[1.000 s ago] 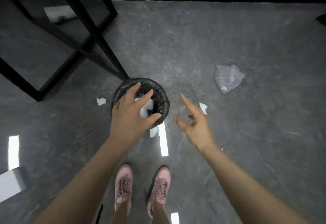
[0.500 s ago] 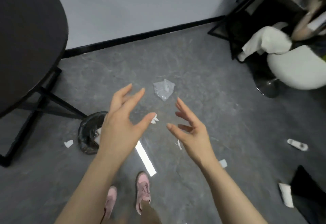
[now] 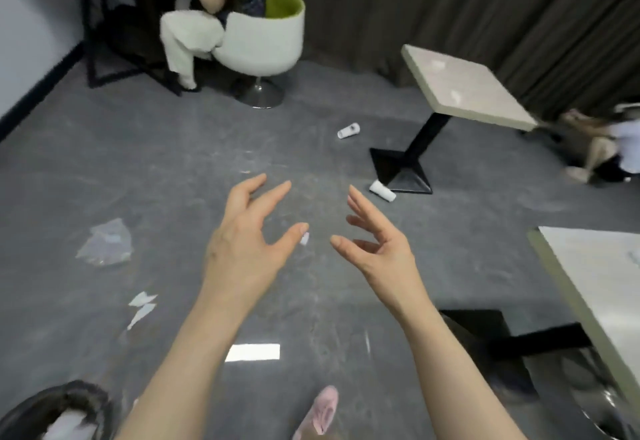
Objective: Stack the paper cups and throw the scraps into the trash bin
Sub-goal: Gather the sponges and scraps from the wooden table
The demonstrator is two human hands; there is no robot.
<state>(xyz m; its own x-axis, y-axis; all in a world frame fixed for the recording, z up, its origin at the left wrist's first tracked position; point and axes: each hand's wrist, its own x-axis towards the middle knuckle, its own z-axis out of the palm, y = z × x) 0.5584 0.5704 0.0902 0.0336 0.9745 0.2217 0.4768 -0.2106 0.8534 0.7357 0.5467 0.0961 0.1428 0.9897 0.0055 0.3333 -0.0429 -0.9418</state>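
Observation:
My left hand (image 3: 247, 235) and my right hand (image 3: 372, 240) are raised in front of me over the grey floor, fingers spread, holding nothing. Two white paper cups lie on their sides ahead: one (image 3: 348, 130) farther off, one (image 3: 382, 191) by a table's black base. A crumpled clear plastic scrap (image 3: 105, 243) lies to the left, torn white paper scraps (image 3: 141, 304) nearer me, and a small white scrap (image 3: 304, 239) shows just past my left thumb. The black-lined trash bin (image 3: 52, 412) sits at the bottom left corner with white paper inside.
A square table (image 3: 464, 88) on a black pedestal stands ahead right; another table edge (image 3: 595, 287) is at my right. A person sits in a white and green chair (image 3: 263, 41) at the back left. Another person crouches at the far right (image 3: 602, 149). My pink shoe (image 3: 322, 412) shows below.
My view swung right, away from the trash bin, which slid to the bottom left corner. Both empty hands rose and stayed spread. The cups and tables came into sight.

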